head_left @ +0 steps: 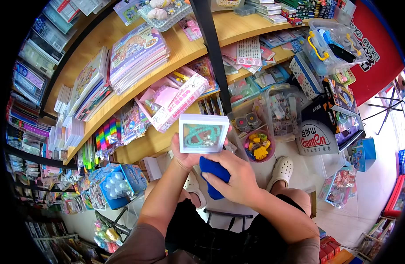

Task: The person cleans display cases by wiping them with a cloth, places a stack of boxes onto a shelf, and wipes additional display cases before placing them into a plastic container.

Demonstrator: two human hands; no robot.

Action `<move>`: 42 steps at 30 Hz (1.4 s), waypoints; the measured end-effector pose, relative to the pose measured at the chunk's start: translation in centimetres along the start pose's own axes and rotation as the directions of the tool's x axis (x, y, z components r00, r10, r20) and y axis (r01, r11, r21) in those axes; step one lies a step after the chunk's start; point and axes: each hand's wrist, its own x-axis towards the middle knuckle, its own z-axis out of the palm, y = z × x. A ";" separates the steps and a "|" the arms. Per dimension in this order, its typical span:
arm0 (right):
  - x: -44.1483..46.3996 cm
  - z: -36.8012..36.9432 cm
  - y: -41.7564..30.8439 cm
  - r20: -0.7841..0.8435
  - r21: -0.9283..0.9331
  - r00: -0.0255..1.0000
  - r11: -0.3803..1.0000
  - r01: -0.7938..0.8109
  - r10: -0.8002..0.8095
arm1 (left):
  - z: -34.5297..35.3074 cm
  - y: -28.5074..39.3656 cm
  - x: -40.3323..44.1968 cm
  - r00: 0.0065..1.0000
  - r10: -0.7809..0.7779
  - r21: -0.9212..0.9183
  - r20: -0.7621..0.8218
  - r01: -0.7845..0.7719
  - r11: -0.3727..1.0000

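My left hand (181,152) grips a small white-framed display box (203,150) from behind and below. Through its clear front a turquoise bead bracelet (198,135) shows, with silvery bits near its lower part. Most of my left fingers are hidden behind the box. Just below the box, my right hand (234,176) is closed on a bunched blue cloth (214,174). Some of my right fingers reach up by the box's lower right edge; whether they touch it I cannot tell.
Wooden shelves (184,52) with stacked booklets (138,57) curve ahead. Clear plastic bins (284,110), a pink basket (271,152) of yellow toys and a printed carton (314,136) stand on the floor at right. A blue box (118,185) sits at left.
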 end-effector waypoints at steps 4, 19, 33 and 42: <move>0.5 1.6 0.2 -0.124 -0.104 0.991 0.994 0.046 -0.059 | -0.5 -0.7 -0.8 0.988 -0.010 0.160 -0.151 0.034 0.986; 1.4 2.8 2.1 0.214 -0.589 0.924 0.713 0.380 -0.316 | -1.1 0.0 -2.4 0.966 -0.036 0.188 -0.256 0.086 0.978; -0.3 0.6 1.2 0.197 -0.556 0.953 0.774 0.303 -0.231 | -1.6 1.4 -2.4 0.986 -0.055 -0.063 -0.158 0.045 0.997; 0.2 1.8 0.8 0.049 -0.501 0.967 0.832 0.239 -0.248 | -2.6 0.5 -3.0 0.973 -0.052 -0.016 -0.223 0.050 0.999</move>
